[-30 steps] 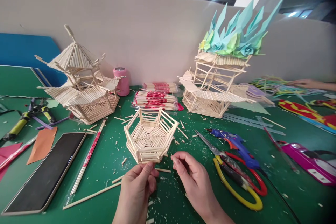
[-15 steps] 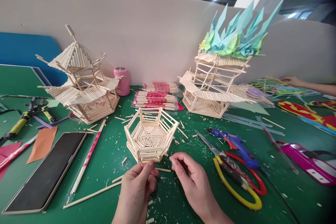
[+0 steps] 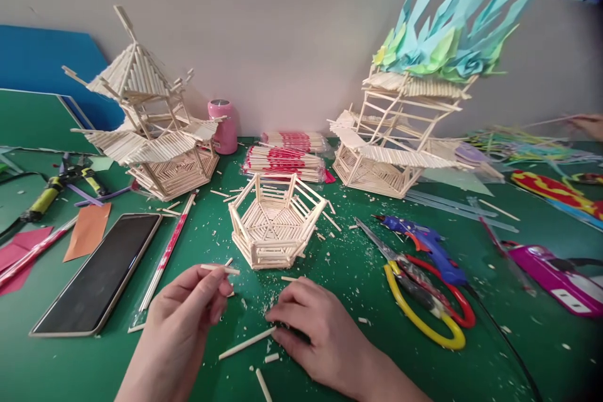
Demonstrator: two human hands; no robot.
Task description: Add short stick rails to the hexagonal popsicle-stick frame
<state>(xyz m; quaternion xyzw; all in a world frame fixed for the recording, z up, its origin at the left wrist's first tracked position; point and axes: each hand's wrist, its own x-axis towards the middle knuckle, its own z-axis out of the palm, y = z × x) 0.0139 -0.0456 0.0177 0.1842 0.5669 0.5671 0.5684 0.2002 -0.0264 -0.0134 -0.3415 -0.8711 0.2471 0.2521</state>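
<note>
Pinched between the thumb and fingers of my left hand (image 3: 181,314) is a short wooden stick (image 3: 220,269), held level above the table. My right hand (image 3: 313,330) is low over the table, its fingers and thumb closing at the upper end of a longer wooden stick (image 3: 247,343). Just beyond both hands stands a six-sided, open-topped frame of wooden sticks (image 3: 276,232), with a web-patterned floor and railed sides. Short stick pieces (image 3: 272,358) and shavings lie around my right hand.
Stick pavilions stand at left (image 3: 155,157) and right (image 3: 396,154), with stick packs (image 3: 285,160) between. Scissors (image 3: 424,301) and a blue glue gun (image 3: 424,245) lie right, its cord trailing forward. A phone (image 3: 101,273) lies left. Another person's hand (image 3: 588,125) shows far right.
My left hand has moved left, showing the short stick in its pinch. My right hand has turned and moved left and down to the longer stick. The view has tilted down.
</note>
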